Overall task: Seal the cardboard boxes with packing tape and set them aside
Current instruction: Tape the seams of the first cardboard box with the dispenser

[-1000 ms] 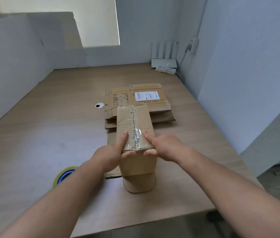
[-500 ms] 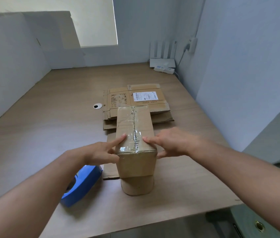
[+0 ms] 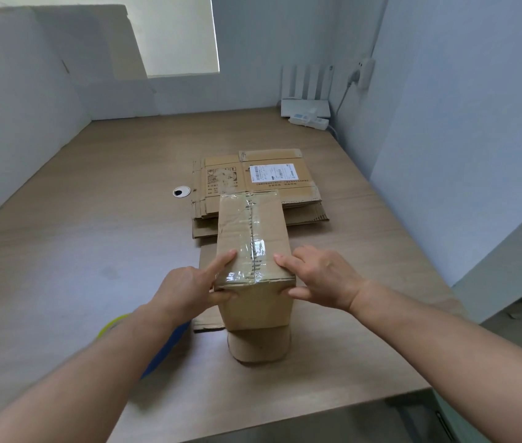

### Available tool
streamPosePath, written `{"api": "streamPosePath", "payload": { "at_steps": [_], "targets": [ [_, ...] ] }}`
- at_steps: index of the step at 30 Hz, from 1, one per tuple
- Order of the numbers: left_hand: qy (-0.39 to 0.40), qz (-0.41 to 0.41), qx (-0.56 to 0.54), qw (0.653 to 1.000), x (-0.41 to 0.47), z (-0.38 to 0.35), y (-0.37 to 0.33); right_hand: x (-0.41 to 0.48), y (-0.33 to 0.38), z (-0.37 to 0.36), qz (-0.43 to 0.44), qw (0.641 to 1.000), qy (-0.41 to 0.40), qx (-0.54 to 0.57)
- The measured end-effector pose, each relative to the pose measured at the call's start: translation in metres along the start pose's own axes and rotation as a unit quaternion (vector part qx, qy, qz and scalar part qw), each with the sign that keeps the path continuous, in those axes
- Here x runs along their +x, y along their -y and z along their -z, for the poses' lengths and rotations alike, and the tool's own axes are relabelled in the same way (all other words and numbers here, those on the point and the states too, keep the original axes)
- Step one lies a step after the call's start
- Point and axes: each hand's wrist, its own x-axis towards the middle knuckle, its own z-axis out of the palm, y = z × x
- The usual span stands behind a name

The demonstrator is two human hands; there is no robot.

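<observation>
a person's two bare hands hold a small cardboard box point(image 3: 252, 247) standing on a wooden bench point(image 3: 77, 238). the left hand point(image 3: 189, 287) is at the near left corner of the box: its forefinger lies flat on the top, its thumb presses the near face just below the edge, so the grip is a narrow pinch over that corner. the right hand point(image 3: 323, 278) mirrors it at the near right corner, fingertips on the top, thumb on the near face. between the two grips a strip of clear tape point(image 3: 254, 238) runs along the top seam and folds over the near edge. a loose flap point(image 3: 258, 345) sticks out at the foot of the box, below the grips. beyond the grips, flattened boxes point(image 3: 253, 183) lie stacked, the standing box partly on them. under the left forearm a blue and yellow tape dispenser point(image 3: 163, 346) rests on the bench, mostly hidden. far beyond the right grip, a white router point(image 3: 306, 103) sits against the wall.
</observation>
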Motion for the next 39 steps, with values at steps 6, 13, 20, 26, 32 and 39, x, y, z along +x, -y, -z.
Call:
{"api": "streamPosePath", "payload": {
  "at_steps": [6,13,20,26,32,39],
  "targets": [
    [-0.005,0.056,-0.417,0.907,-0.041,-0.026,-0.003,-0.009,0.005,-0.007,-0.063,0.998,-0.008,0.011],
    [-0.031,0.104,-0.465,0.878,-0.048,-0.048,-0.035,-0.007,0.028,-0.007,-0.157,0.987,0.018,0.028],
    [0.033,0.069,-0.302,0.950,-0.052,-0.027,-0.001,-0.006,0.018,0.011,-0.167,0.974,0.137,0.069],
    [0.037,0.153,-0.273,0.949,-0.054,-0.043,-0.048,-0.004,0.032,0.015,-0.189,0.967,0.155,0.065],
    [-0.005,0.037,-0.245,0.969,-0.054,-0.025,-0.002,0.005,0.015,0.031,-0.150,0.957,0.239,0.075],
    [0.027,-0.016,-0.062,0.998,-0.032,0.013,-0.001,0.008,0.018,0.030,-0.138,0.962,0.230,0.049]
  ]
}}
